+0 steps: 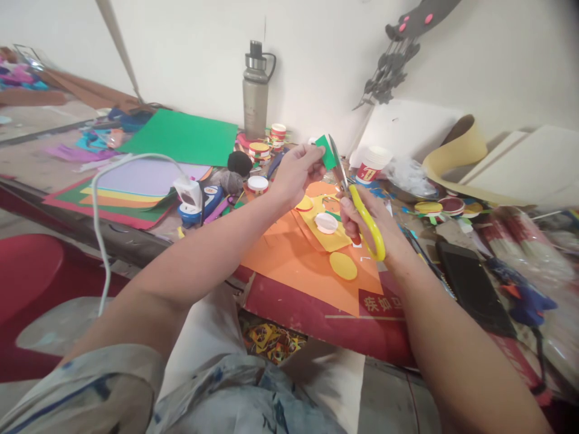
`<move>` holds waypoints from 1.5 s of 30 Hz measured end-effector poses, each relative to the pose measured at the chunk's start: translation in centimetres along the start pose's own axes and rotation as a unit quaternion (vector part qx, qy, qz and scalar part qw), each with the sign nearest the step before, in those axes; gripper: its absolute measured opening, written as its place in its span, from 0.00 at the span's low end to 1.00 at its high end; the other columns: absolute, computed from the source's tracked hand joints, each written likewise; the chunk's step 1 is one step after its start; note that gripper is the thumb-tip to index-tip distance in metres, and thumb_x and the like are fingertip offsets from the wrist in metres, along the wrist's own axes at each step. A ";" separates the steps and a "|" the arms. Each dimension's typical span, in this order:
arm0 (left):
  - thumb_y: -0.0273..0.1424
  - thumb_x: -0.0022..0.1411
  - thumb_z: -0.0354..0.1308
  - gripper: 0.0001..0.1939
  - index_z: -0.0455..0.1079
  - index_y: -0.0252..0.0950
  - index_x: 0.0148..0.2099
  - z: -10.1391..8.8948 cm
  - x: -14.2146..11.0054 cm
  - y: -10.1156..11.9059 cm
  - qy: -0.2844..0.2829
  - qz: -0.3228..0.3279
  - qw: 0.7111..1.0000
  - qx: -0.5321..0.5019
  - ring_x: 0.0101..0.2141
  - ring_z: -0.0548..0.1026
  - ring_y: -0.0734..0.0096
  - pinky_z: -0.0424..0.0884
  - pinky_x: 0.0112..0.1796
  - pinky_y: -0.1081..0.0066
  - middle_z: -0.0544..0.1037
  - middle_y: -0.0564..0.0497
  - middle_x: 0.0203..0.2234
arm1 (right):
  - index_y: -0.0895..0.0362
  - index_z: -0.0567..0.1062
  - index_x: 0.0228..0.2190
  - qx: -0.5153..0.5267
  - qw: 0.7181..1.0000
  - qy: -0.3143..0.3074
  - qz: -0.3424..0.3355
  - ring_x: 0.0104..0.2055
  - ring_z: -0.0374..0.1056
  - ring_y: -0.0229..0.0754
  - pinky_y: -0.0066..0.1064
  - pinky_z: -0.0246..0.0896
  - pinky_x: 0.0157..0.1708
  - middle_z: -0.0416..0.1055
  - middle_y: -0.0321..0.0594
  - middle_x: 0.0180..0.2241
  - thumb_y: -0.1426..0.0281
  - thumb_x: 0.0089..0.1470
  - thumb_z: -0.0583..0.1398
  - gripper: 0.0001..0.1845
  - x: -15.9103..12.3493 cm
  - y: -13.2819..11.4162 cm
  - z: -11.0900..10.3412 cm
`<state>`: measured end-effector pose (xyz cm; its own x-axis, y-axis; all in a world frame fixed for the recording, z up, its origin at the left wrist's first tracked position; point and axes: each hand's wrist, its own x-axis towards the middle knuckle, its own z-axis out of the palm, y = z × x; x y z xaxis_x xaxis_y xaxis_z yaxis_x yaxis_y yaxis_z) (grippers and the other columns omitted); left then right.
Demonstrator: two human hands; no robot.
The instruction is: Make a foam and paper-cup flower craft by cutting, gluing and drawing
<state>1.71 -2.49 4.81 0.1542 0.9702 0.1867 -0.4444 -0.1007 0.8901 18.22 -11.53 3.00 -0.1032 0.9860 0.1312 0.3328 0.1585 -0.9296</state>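
Between the fingers of my left hand [298,172] is a small green piece of paper [326,152], raised above the table. My right hand [368,214] grips yellow-handled scissors [368,226], whose blades point up and lie against the right edge of the green piece. Whether the blades are cutting into it, I cannot tell. Below both hands lies an orange sheet [289,253] with a yellow sheet [319,238] on top. A white round lid-like piece [326,223] and a yellow disc [343,266] rest there.
At the wall stands a grey bottle [256,96]. Large green sheets [185,135] and a power strip [201,205] with a white cable are on the left. Paper cups [373,164], a black phone-like slab [473,286] and plastic-wrapped bundles [520,241] are on the right. A red stool [36,271] stands lower left.
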 end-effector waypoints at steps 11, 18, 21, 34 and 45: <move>0.24 0.78 0.57 0.20 0.59 0.36 0.30 0.0 -0.2 0.1 -0.005 -0.011 1.000 -0.022 0.22 0.69 0.87 0.65 0.29 0.80 0.67 0.60 0.21 | 0.48 0.74 0.44 0.043 0.999 0.011 0.008 0.18 0.53 0.32 0.25 0.48 0.15 0.58 0.25 0.22 0.36 0.48 0.72 0.36 0.0 0.2 0.3; 0.28 0.73 0.65 0.19 0.62 0.36 0.30 -0.1 0.0 -0.1 -0.008 -0.023 0.998 -0.057 0.21 0.71 0.86 0.66 0.28 0.81 0.70 0.60 0.20 | 0.49 0.73 0.42 0.061 0.998 0.007 0.010 0.16 0.52 0.31 0.25 0.47 0.12 0.58 0.24 0.20 0.37 0.47 0.74 0.36 0.0 0.1 0.3; 0.27 0.74 0.64 0.20 0.62 0.36 0.29 -0.2 0.1 -0.2 -0.007 -0.021 0.998 -0.062 0.21 0.70 0.86 0.65 0.27 0.81 0.69 0.60 0.19 | 0.49 0.73 0.40 0.045 0.999 0.019 0.008 0.15 0.52 0.31 0.25 0.47 0.10 0.59 0.24 0.19 0.37 0.46 0.74 0.35 0.0 0.1 0.4; 0.32 0.69 0.71 0.21 0.63 0.35 0.28 -0.3 -0.1 -0.6 -0.055 -0.034 0.997 -0.051 0.20 0.70 0.84 0.66 0.27 0.79 0.72 0.59 0.19 | 0.50 0.73 0.41 -0.025 0.998 0.027 -0.058 0.19 0.55 0.33 0.26 0.47 0.14 0.60 0.27 0.21 0.35 0.54 0.69 0.34 0.5 1.2 0.2; 0.32 0.71 0.69 0.21 0.64 0.35 0.29 -0.3 -0.1 -0.4 -0.058 -0.039 0.997 -0.038 0.19 0.70 0.85 0.66 0.26 0.80 0.71 0.59 0.18 | 0.50 0.73 0.38 -0.050 0.994 0.054 -0.079 0.17 0.54 0.33 0.26 0.47 0.14 0.61 0.27 0.19 0.36 0.56 0.68 0.31 0.2 1.0 0.3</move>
<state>1.61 -2.52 4.33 0.2898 0.9421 0.1688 -0.4917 -0.0047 0.8707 18.26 -11.23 1.98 -0.0618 0.9476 0.3134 0.4130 0.3101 -0.8563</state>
